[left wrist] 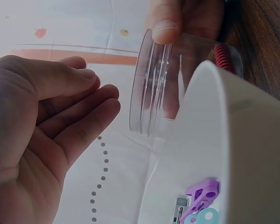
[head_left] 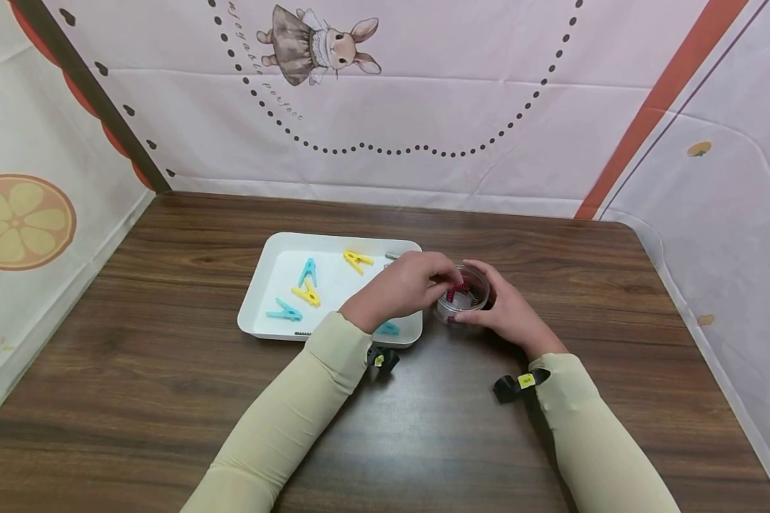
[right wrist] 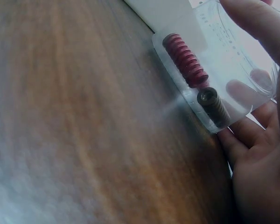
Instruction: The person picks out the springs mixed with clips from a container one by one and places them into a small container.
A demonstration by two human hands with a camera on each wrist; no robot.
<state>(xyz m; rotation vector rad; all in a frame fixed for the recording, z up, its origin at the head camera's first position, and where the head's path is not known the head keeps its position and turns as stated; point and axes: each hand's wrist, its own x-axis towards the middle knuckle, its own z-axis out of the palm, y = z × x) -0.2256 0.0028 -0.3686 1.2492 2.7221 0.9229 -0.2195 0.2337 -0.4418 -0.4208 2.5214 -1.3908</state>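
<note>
My right hand (head_left: 512, 310) grips a clear round jar (right wrist: 177, 86) from its right side, thumb and fingers around the wall. The jar stands upright on the table. Inside it are a red coil spring (right wrist: 185, 60) and a dark coil spring (right wrist: 213, 106). Over the jar's open mouth is my left hand (head_left: 407, 285), its fingers loosely bent. Seen in the left wrist view, the left hand (left wrist: 60, 112) is apart from the jar rim (left wrist: 142, 88), with nothing visible held between thumb and fingers.
Left of the jar lies a white tray (head_left: 252, 303) with blue clothespins (head_left: 286, 311), yellow clothespins (head_left: 356, 261), a purple clothespin (left wrist: 206, 192) and a dark spring (head_left: 303, 333). The left forearm crosses the tray's right part. Patterned cloth (head_left: 423, 107) hangs behind the table.
</note>
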